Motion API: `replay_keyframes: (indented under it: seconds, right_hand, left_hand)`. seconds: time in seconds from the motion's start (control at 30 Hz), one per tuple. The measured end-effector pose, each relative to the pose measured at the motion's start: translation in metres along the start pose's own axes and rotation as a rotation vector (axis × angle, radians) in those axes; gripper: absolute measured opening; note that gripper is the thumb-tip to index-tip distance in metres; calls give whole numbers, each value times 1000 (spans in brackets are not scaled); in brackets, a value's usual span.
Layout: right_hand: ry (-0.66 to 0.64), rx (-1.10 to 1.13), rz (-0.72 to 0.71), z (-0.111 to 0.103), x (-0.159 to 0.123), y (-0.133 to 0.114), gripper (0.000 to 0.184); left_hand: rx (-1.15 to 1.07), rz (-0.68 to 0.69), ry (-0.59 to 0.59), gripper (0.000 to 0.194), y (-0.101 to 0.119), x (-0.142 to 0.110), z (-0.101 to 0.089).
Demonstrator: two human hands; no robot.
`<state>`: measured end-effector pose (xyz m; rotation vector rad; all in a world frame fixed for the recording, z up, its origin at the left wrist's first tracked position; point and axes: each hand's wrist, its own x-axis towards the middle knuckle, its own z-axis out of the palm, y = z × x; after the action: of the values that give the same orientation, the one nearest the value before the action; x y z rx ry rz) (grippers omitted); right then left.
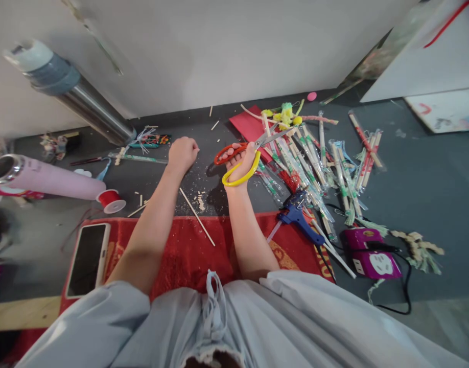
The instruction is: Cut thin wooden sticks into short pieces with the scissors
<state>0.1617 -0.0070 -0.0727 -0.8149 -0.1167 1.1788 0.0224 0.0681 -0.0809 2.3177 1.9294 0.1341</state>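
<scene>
Clearly, scissors (pixel 259 143) in the right hand (pixel 237 164)

From where I stand, the right hand is closed around the scissors, fingers through the red loop and the yellow loop about the base of the thumb. The blades stand apart, pointing forward and to the right of that hand, above the edge of a red sheet (pixel 245 128). The left hand (pixel 183 153) is curled into a loose fist over the tabletop (pixel 422 174); whether it has something tucked inside, I can't tell.

Between the two forearms lies a thin stick (pixel 197 216), one end on the tabletop, the other on a red cloth (pixel 177 255). Small pale bits (pixel 200 201) are scattered just beside it, nearer to the person than the right hand. To the right of that hand spreads a heap of wrapped sticks (pixel 309 158), with a blue glue gun (pixel 301 217) on its near side. Left of the left hand are a spool of red thread (pixel 111 201) and, farther off, a pink bottle (pixel 52 176) lying on its side.
</scene>
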Motion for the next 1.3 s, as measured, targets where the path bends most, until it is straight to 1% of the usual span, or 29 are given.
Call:
replay_keyframes:
  seconds: [0.07, 0.13, 0.2, 0.3, 0.43, 0.53, 0.63, 0.7, 0.8, 0.87, 0.97, 1.03, 1.1, 1.17, 1.3]
  right_hand:
    - [-2, 0, -16, -1, 1, 0, 46]
    - [0, 1, -29, -2, 2, 0, 45]
    - [5, -4, -24, -2, 3, 0, 46]
    - [9, -7, -15, -2, 5, -1, 47]
    - [1, -21, -24, -2, 6, 1, 48]
    - [-2, -44, -32, -3, 5, 4, 46]
    - [-6, -49, -23, -3, 4, 3, 46]
    - [-4, -52, -11, -2, 3, 0, 46]
    - [-2, -56, -1, -2, 2, -4, 47]
    - [-4, -61, 3, -2, 2, -5, 48]
    - [-8, -94, 11, -3, 4, -4, 48]
    - [-31, -139, 5, -5, 6, -1, 49]
    - [-58, -178, 1, -7, 8, 1, 51]
    - [-57, -197, 2, -8, 9, 3, 52]
    - [-37, -213, 1, -9, 10, 3, 52]
  left_hand:
    - [-53, 25, 12, 25, 11, 8, 0]
    - [-118, 27, 33, 26, 26, 18, 1]
    - [-164, 13, 27, 26, 41, 29, 2]
    - [-161, 1, 18, 26, 55, 40, 7]
    - [-93, -12, -1, 27, 62, 42, 12]
    - [-41, -12, -13, 29, 68, 40, 11]
    - [-11, -14, -54, 32, 73, 39, 4]
    - [-5, -16, -85, 31, 68, 36, -5]
    - [-35, -4, -109, 24, 46, 19, -20]
    - [-84, 46, -163, 20, 27, -3, -28]
    - [-192, 213, -250, 20, 3, -46, -31]
    - [-219, 289, -266, 23, -4, -72, -29]
    - [-223, 343, -280, 25, -8, -90, -24]
    - [-197, 359, -268, 25, -11, -101, -20]
    - [-125, 360, -226, 27, -16, -109, -14]
